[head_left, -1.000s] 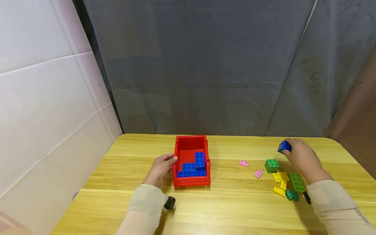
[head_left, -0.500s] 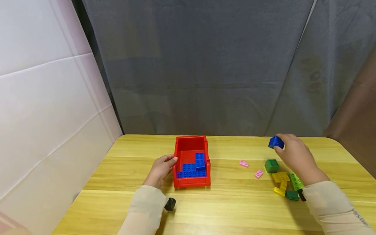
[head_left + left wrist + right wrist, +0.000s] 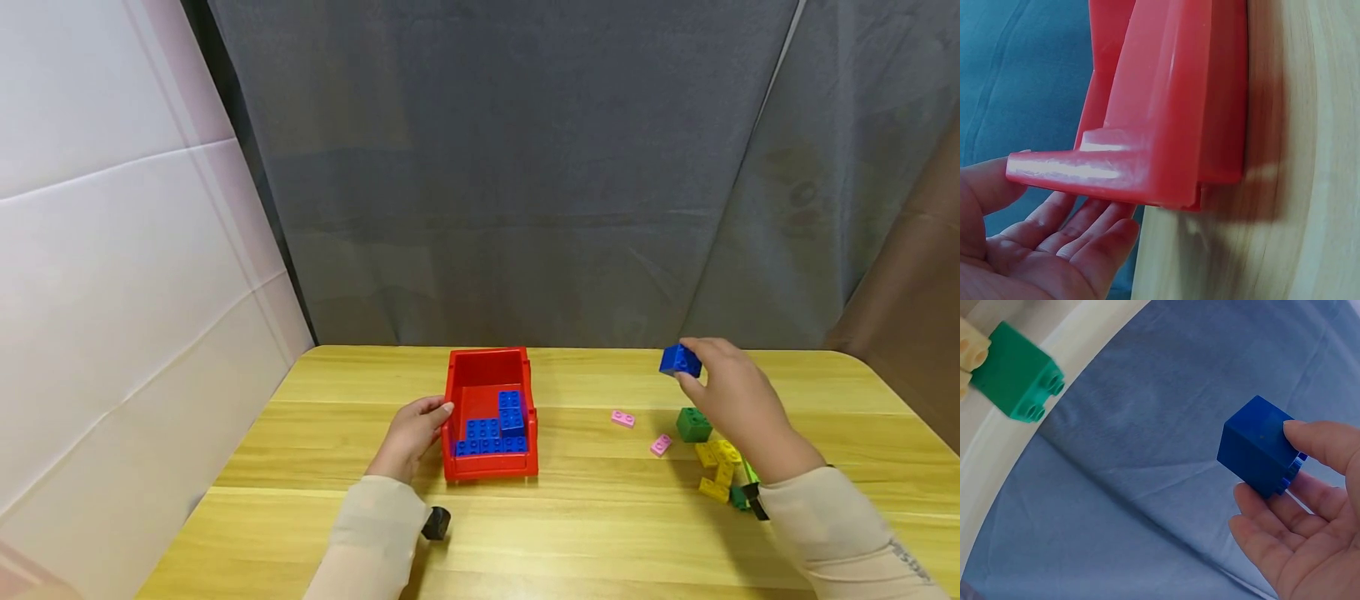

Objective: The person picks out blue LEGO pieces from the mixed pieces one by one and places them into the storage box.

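Between thumb and fingers, my right hand (image 3: 742,404) pinches a blue building brick (image 3: 678,361), raised above the right part of the table. Its studs face the palm in the right wrist view, where the brick (image 3: 1257,444) shows a plain side. My left hand (image 3: 408,429) grips the left wall of a red plastic bin (image 3: 491,468), thumb over the rim and fingers along the outside. Several blue bricks (image 3: 482,428) sit in the near and right part of the bin, studs up, one of them standing higher than its neighbours.
Two small pink bricks (image 3: 622,418) lie between the bin and the right hand. Below that hand are a green brick (image 3: 693,425), several yellow bricks (image 3: 714,489) and other green pieces, partly covered by the forearm. Grey cloth (image 3: 480,183) hangs behind the wooden table (image 3: 570,533).
My right hand has moved left with the blue brick, slightly toward the back, away from the yellow and green bricks. The left hand and the bin have stayed in place.
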`<state>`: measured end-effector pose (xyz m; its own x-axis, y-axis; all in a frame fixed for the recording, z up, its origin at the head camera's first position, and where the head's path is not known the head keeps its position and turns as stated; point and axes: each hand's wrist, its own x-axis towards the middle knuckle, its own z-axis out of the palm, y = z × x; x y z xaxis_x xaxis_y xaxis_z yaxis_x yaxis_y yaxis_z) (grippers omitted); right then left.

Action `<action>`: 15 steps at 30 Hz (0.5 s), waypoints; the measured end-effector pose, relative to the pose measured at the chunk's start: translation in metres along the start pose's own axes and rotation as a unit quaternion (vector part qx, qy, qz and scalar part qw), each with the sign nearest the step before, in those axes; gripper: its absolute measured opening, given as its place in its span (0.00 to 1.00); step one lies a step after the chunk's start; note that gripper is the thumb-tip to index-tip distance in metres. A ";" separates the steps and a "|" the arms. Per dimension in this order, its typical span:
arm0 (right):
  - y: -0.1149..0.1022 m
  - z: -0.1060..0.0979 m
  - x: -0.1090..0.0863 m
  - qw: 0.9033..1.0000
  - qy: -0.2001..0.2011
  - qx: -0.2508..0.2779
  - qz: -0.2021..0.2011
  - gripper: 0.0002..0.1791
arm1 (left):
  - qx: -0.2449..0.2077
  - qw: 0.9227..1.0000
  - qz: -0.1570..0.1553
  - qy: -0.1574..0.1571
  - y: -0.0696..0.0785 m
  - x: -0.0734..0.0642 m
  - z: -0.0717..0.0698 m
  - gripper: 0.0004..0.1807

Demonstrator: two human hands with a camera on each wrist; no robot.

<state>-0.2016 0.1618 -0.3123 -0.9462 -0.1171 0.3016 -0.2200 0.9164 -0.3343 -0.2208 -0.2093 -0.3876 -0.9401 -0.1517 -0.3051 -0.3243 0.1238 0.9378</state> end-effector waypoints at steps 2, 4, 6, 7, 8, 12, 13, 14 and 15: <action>-0.003 0.000 -0.001 1.000 0.006 0.002 -0.009 0.27 | 0.000 1.000 -0.001 0.001 0.000 0.000 0.000 0.23; -0.007 -0.001 -0.003 1.000 0.011 0.004 -0.016 0.27 | 0.000 1.000 -0.002 0.002 0.000 0.000 0.000 0.23; -0.010 -0.001 -0.004 0.999 0.017 0.006 -0.026 0.27 | -0.003 1.000 -0.002 0.002 0.000 0.001 0.001 0.22; -0.011 -0.001 -0.005 0.999 0.022 0.006 -0.033 0.27 | -0.003 1.000 -0.001 0.003 0.000 0.001 0.001 0.22; -0.012 0.000 -0.005 0.999 0.027 0.006 -0.040 0.26 | -0.005 1.000 0.000 0.003 0.000 0.001 0.001 0.22; -0.018 0.002 -0.007 0.997 0.044 0.009 -0.067 0.25 | -0.006 1.000 0.001 0.004 0.000 0.001 0.001 0.22; -0.020 0.002 -0.008 0.996 0.047 0.010 -0.071 0.25 | -0.005 1.000 -0.001 0.004 0.000 0.001 0.001 0.22; -0.022 0.003 -0.008 0.996 0.050 0.011 -0.076 0.25 | -0.005 1.000 -0.002 0.003 0.000 0.000 0.001 0.22; -0.023 0.003 -0.008 0.995 0.053 0.012 -0.080 0.25 | -0.003 1.000 -0.004 0.003 0.000 0.000 0.001 0.22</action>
<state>-0.1893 0.1403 -0.3100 -0.8680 -0.2191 0.4457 -0.3731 0.8799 -0.2943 -0.2212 -0.2085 -0.3874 -0.9372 -0.1578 -0.3111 -0.3305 0.1160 0.9367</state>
